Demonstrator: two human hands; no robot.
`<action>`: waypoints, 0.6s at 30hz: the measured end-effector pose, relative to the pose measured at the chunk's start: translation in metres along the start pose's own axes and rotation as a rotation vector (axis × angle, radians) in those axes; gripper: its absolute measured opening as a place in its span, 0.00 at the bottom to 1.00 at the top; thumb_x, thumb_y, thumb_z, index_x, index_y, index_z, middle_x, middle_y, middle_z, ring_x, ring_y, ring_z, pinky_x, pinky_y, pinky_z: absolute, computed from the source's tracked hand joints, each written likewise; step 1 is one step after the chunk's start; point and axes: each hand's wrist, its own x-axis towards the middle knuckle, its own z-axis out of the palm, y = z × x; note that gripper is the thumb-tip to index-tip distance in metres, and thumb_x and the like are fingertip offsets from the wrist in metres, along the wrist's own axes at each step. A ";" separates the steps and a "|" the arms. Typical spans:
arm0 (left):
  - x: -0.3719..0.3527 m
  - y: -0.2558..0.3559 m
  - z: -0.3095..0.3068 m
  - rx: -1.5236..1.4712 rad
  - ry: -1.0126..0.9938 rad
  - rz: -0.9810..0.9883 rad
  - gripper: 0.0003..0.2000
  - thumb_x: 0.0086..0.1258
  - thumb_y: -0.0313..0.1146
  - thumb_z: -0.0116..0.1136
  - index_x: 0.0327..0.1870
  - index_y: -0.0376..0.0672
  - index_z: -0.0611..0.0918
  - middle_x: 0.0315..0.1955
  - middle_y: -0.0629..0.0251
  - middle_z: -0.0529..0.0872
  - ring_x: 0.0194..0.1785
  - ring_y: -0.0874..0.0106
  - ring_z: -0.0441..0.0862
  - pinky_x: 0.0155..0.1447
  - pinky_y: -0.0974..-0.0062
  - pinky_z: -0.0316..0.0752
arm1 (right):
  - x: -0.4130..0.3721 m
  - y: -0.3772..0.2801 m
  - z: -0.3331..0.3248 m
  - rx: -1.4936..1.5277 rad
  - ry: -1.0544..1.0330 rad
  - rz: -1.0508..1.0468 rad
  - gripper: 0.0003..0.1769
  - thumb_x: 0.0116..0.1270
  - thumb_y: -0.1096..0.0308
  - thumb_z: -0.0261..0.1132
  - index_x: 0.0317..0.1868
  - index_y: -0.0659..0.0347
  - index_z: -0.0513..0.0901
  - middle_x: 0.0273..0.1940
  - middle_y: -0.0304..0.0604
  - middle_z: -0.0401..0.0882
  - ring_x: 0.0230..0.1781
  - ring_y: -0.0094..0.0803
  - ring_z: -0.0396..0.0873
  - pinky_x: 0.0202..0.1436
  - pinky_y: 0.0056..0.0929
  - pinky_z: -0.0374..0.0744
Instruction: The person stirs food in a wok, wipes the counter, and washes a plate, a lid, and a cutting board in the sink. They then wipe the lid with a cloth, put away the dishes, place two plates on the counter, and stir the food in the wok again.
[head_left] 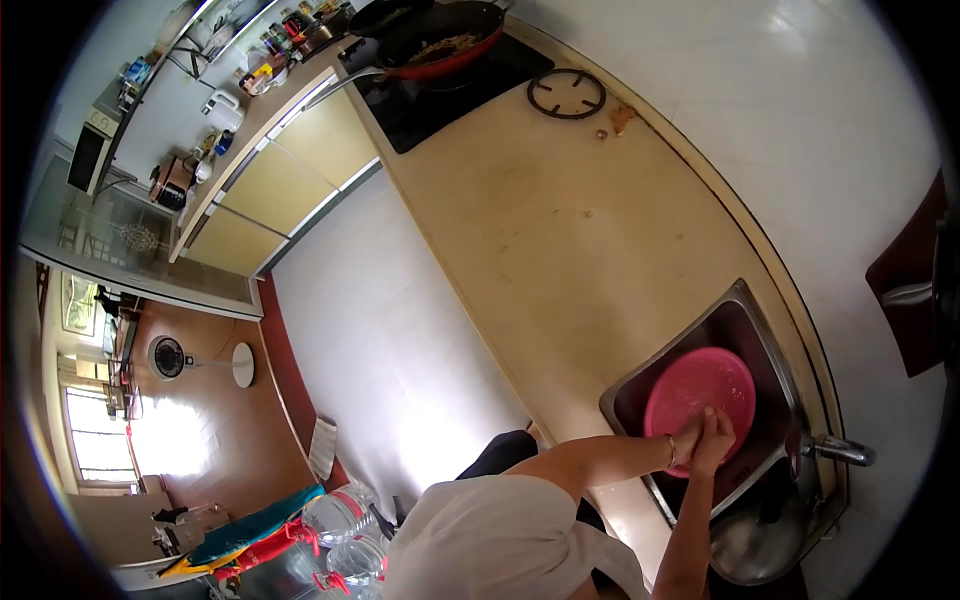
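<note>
A round pink plastic basin (pixel 700 383) sits in the steel sink (pixel 752 312), with small pale bits on its inside surface. My left hand (pixel 686 442), with a bracelet at the wrist, reaches over the basin's near side. Pressed against it there is my right hand (pixel 713 438). The fingers of both hands look closed together, and whatever may be between them is hidden. The sink's faucet (pixel 842 451) stands beside the basin, with no water visible from it.
A red wok (pixel 465 60) with food stands on the black cooktop (pixel 412 112). Near it, a pan-support ring (pixel 566 94) lies on the counter (pixel 540 220). A metal pot lid (pixel 757 545) lies by the sink. Large plastic bottles (pixel 352 555) stand behind me.
</note>
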 end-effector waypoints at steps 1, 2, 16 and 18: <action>0.005 -0.002 -0.005 0.011 -0.143 0.131 0.24 0.61 0.52 0.42 0.51 0.44 0.69 0.45 0.59 0.75 0.45 0.65 0.74 0.47 0.66 0.69 | 0.003 -0.003 0.000 -0.005 -0.005 0.000 0.12 0.57 0.69 0.58 0.37 0.71 0.77 0.31 0.48 0.78 0.32 0.31 0.74 0.37 0.27 0.71; 0.010 -0.004 -0.010 0.023 -0.284 0.262 0.21 0.63 0.50 0.39 0.48 0.43 0.70 0.44 0.60 0.75 0.45 0.67 0.73 0.48 0.68 0.69 | 0.006 -0.007 -0.001 -0.075 -0.021 -0.045 0.13 0.57 0.67 0.58 0.35 0.71 0.77 0.29 0.48 0.77 0.30 0.30 0.73 0.35 0.27 0.71; 0.110 -0.014 -0.028 0.431 0.431 0.652 0.18 0.67 0.44 0.33 0.47 0.42 0.71 0.42 0.60 0.75 0.45 0.69 0.73 0.48 0.70 0.68 | 0.063 0.059 0.002 0.118 0.117 0.050 0.16 0.59 0.60 0.55 0.26 0.68 0.75 0.21 0.37 0.70 0.21 0.24 0.65 0.24 0.23 0.65; 0.118 -0.016 -0.034 0.533 0.537 0.681 0.18 0.67 0.44 0.33 0.48 0.41 0.71 0.43 0.59 0.75 0.45 0.69 0.74 0.48 0.69 0.68 | 0.066 0.057 0.002 0.188 0.087 0.172 0.14 0.59 0.63 0.53 0.26 0.67 0.74 0.23 0.37 0.70 0.22 0.24 0.65 0.25 0.23 0.65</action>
